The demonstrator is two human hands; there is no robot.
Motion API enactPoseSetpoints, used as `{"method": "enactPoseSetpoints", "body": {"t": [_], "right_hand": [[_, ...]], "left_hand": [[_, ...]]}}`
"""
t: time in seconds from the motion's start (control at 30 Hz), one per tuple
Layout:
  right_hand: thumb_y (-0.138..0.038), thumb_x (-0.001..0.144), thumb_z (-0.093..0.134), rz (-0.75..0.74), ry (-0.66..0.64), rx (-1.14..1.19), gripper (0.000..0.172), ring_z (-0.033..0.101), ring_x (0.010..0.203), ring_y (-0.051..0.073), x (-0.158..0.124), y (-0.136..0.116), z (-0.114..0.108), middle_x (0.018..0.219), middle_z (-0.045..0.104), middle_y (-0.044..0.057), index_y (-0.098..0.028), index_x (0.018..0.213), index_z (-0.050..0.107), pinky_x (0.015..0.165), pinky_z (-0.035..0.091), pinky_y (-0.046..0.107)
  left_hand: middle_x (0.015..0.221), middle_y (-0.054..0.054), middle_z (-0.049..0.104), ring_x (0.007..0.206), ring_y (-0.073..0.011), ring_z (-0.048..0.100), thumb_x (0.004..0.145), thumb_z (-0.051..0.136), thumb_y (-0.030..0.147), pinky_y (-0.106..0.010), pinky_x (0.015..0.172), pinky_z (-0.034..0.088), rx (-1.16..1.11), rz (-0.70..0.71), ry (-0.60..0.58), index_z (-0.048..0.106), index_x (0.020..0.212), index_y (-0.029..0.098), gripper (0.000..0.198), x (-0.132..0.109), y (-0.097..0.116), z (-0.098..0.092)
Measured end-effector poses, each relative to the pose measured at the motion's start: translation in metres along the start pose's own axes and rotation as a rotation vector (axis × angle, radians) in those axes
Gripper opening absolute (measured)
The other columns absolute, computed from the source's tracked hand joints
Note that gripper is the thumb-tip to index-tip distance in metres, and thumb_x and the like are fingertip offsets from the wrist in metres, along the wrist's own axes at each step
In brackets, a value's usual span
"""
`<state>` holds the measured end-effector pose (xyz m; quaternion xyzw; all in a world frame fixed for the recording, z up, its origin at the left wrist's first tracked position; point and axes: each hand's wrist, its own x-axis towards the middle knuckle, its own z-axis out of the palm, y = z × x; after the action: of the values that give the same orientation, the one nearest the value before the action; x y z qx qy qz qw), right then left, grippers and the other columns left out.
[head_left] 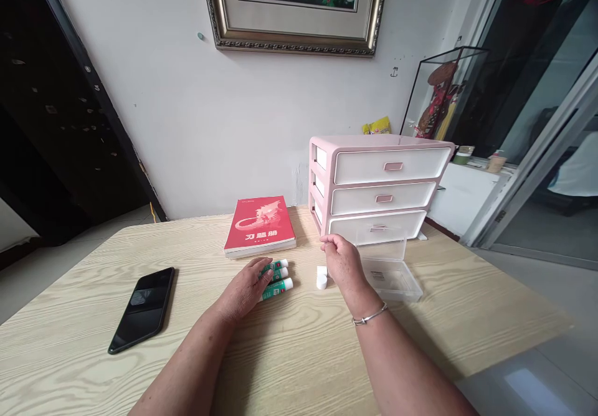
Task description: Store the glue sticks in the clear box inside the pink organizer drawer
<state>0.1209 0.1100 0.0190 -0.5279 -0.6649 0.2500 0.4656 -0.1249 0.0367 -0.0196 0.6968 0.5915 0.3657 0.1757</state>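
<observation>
Three green tubes with white caps lie side by side on the wooden table. My left hand is closed over them, its thumb and fingers on the tubes and hiding their far ends. To the right, my right hand is raised in a pinch in front of the pink drawer unit; whatever its fingertips hold is too small to make out. Just left of its wrist stand small white cylindrical pieces, close together. A clear plastic box with its lid up sits beyond my right wrist, partly covered by it.
A red book lies behind the tubes. At the back right stands the pink drawer unit with white drawers, a yellow packet behind its top. A black phone rests at the left. The table ends at the right.
</observation>
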Motion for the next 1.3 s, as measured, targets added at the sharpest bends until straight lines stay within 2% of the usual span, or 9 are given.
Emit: {"method": "enactPoseSetpoints", "body": {"t": [0.27,0.47,0.67,0.8,0.9,0.97,1.1,1.2,1.3], "right_hand": [[-0.023,0.085,0.046,-0.054,-0.043,0.011,0.028,0.065,0.074,0.019,-0.006,0.001,0.011,0.083,0.074,0.003,-0.020,0.096,0.072,0.070,0.046,0.029],[-0.025,0.083,0.051,-0.131,-0.146,0.182,0.023,0.067,0.081,0.020,-0.019,-0.007,0.027,0.089,0.074,0.005,-0.018,0.095,0.070,0.076,0.049,0.031],[-0.034,0.081,0.057,-0.047,-0.296,0.468,0.025,0.067,0.077,0.020,-0.028,-0.013,0.039,0.080,0.072,0.005,-0.016,0.095,0.068,0.072,0.051,0.031],[-0.040,0.078,0.062,0.069,-0.396,0.604,0.031,0.064,0.069,0.017,-0.031,-0.018,0.039,0.075,0.070,0.004,-0.015,0.096,0.066,0.062,0.046,0.027],[-0.044,0.077,0.066,0.130,-0.494,0.744,0.033,0.059,0.062,0.014,-0.032,-0.024,0.033,0.069,0.066,0.002,-0.014,0.091,0.064,0.056,0.039,0.024],[-0.052,0.079,0.066,0.201,-0.661,0.934,0.037,0.056,0.058,0.013,-0.033,-0.029,0.027,0.062,0.057,-0.002,-0.015,0.085,0.061,0.052,0.036,0.023],[-0.077,0.085,0.046,0.307,-1.204,1.306,0.061,0.048,0.046,0.011,-0.029,-0.046,0.013,0.052,0.039,-0.006,-0.018,0.069,0.050,0.046,0.032,0.023],[-0.087,0.083,0.027,0.158,-1.505,1.410,0.073,0.038,0.037,0.009,-0.023,-0.070,0.003,0.047,0.032,-0.007,-0.019,0.060,0.042,0.041,0.029,0.022],[-0.089,0.082,0.013,-0.081,-1.656,1.491,0.077,0.029,0.034,0.008,-0.021,-0.102,-0.008,0.044,0.028,-0.007,-0.020,0.057,0.037,0.038,0.024,0.021]], "left_hand": [[0.130,-0.015,0.064,0.123,-0.0349,0.057,0.091,0.053,0.056,-0.055,0.108,0.041,-0.038,-0.028,0.133,0.069,0.118,0.023,0.045,-0.001,0.006,-0.006],[0.129,-0.015,0.065,0.121,-0.0322,0.059,0.089,0.053,0.059,-0.049,0.105,0.045,-0.174,-0.155,0.182,0.068,0.120,0.017,0.055,-0.004,0.029,-0.015],[0.123,-0.012,0.069,0.116,-0.0290,0.062,0.087,0.058,0.061,-0.041,0.100,0.048,-0.467,-0.217,0.221,0.070,0.114,0.017,0.053,-0.010,0.051,-0.021],[0.108,-0.013,0.073,0.102,-0.0280,0.066,0.081,0.066,0.060,-0.039,0.090,0.051,-0.588,-0.269,0.250,0.073,0.104,0.014,0.052,-0.014,0.058,-0.023],[0.092,-0.010,0.072,0.088,-0.0221,0.066,0.079,0.071,0.054,-0.033,0.079,0.052,-0.762,-0.258,0.274,0.073,0.094,0.014,0.043,-0.015,0.061,-0.025],[0.077,-0.006,0.066,0.074,-0.0174,0.063,0.083,0.067,0.053,-0.028,0.067,0.051,-0.982,-0.196,0.178,0.070,0.081,0.014,0.039,-0.016,0.064,-0.029],[0.056,-0.001,0.044,0.047,-0.0121,0.047,0.093,0.037,0.067,-0.023,0.041,0.037,-1.395,-0.035,-0.257,0.055,0.058,0.015,0.065,-0.018,0.080,-0.042],[0.048,0.002,0.031,0.038,-0.0094,0.032,0.088,0.016,0.080,-0.020,0.031,0.024,-1.518,0.149,-0.486,0.043,0.050,0.018,0.078,-0.017,0.101,-0.054],[0.041,0.004,0.024,0.033,-0.0081,0.024,0.079,0.004,0.088,-0.019,0.028,0.019,-1.500,0.336,-0.668,0.035,0.046,0.019,0.082,-0.016,0.124,-0.067]]}}
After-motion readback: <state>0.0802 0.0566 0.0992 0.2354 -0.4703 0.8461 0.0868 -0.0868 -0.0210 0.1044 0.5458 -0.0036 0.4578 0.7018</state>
